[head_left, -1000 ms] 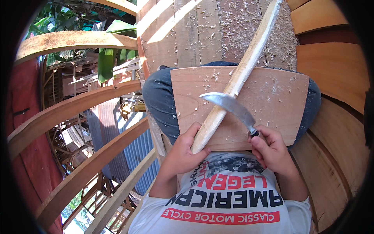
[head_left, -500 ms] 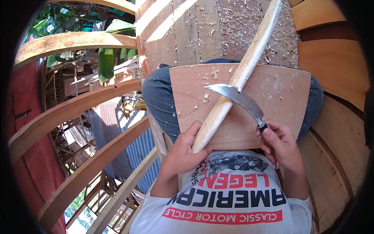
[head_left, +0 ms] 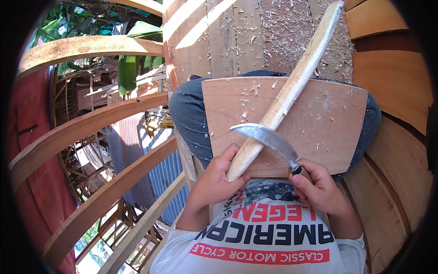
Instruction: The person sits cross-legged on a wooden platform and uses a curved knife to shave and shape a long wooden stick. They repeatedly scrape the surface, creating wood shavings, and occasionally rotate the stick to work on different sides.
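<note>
A long, slightly curved piece of pale wood [head_left: 296, 82] slants from near my body up to the far right, crossing a flat wooden board [head_left: 328, 123] on my lap. My left hand [head_left: 220, 179] is closed around its near end. In my right hand [head_left: 317, 185] is the dark handle of a sickle [head_left: 270, 138], gripped with the thumb along it. The curved metal blade lies across the wood not far from my left hand, its tip pointing left past the wood's edge. Small shavings are scattered on the board.
Beyond my crossed legs [head_left: 189, 114], wood shavings [head_left: 283, 41] cover much of the plank floor [head_left: 221, 50]. Curved-looking wooden rails [head_left: 91, 113] run along the left, with corrugated sheets [head_left: 166, 164] below. A wooden plank wall [head_left: 388, 86] stands close on the right.
My right hand has drawn the sickle toward my body and left, so the blade is lower along the wood. The wood's far end has shifted slightly right; my left hand keeps its grip.
</note>
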### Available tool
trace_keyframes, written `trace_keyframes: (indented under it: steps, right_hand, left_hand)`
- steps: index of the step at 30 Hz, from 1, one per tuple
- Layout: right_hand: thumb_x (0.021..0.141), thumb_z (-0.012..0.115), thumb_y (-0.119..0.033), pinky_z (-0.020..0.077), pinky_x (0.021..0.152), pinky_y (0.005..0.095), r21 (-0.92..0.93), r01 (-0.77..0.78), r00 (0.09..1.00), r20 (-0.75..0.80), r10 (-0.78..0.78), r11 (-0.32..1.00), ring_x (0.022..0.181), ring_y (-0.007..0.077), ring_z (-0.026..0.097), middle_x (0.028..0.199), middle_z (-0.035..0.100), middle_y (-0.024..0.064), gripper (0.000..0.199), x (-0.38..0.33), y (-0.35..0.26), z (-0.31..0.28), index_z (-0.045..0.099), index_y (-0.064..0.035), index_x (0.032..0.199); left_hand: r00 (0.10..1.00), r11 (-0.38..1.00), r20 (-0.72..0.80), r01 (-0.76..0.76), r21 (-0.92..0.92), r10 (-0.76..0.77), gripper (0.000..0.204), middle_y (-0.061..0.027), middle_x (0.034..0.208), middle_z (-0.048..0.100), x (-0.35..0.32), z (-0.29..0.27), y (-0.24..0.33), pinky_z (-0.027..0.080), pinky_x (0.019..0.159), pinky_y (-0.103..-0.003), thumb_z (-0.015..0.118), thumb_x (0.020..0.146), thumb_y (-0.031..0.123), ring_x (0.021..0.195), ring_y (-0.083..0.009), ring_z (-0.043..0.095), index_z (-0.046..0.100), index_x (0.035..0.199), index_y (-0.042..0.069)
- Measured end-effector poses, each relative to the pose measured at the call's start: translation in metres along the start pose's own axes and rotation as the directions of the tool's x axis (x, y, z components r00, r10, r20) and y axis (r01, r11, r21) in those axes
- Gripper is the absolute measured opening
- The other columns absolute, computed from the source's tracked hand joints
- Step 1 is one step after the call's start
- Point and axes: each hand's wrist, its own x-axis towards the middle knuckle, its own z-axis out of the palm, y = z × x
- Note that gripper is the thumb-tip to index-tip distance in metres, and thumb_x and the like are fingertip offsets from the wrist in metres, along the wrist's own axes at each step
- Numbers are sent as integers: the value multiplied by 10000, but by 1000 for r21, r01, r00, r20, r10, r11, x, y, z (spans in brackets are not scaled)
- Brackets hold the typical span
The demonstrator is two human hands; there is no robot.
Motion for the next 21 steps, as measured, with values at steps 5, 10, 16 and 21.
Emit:
trace_keyframes:
  steps: [5, 10, 16, 21]
  right_hand:
    - [975, 543, -158, 302, 407, 189, 60, 47, 989, -141, -38, 997, 448, 17, 406, 592, 493, -43, 185, 5, 2, -8, 567, 10, 1049]
    - [953, 577, -148, 323, 450, 191, -35, 125, 967, -218, -129, 992, 505, 17, 427, 628, 516, -26, 187, 6, -1, -20, 587, 24, 1026]
    - [900, 633, -87, 402, 573, 215, -332, 288, 846, -351, -401, 898, 657, 58, 519, 738, 595, 28, 207, 18, 27, -2, 593, 44, 1055]
    - [885, 647, -69, 440, 623, 234, -418, 318, 813, -342, -472, 851, 700, 87, 557, 774, 617, 72, 219, 17, 31, 1, 583, 50, 1058]
  left_hand:
    - [1000, 1000, -6, 5, 16, -5, 371, 0, 863, 463, 0, 0, 1, 345, 729, -223, 697, 740, 78, 832, -75, 410, 512, 1055, 11]
    - [996, 993, -27, -79, 82, 82, 374, -76, 838, 540, 3, -1, -5, 409, 726, -269, 689, 736, 59, 800, -125, 510, 508, 1060, 14]
    - [996, 996, -42, -70, 59, 73, 368, -109, 815, 569, 2, 0, -5, 435, 717, -286, 680, 738, 44, 778, -142, 551, 505, 1060, 18]
    - [995, 993, -19, -93, 78, 94, 359, -101, 810, 569, 2, -1, -7, 435, 707, -284, 677, 742, 44, 774, -138, 549, 504, 1056, 21]
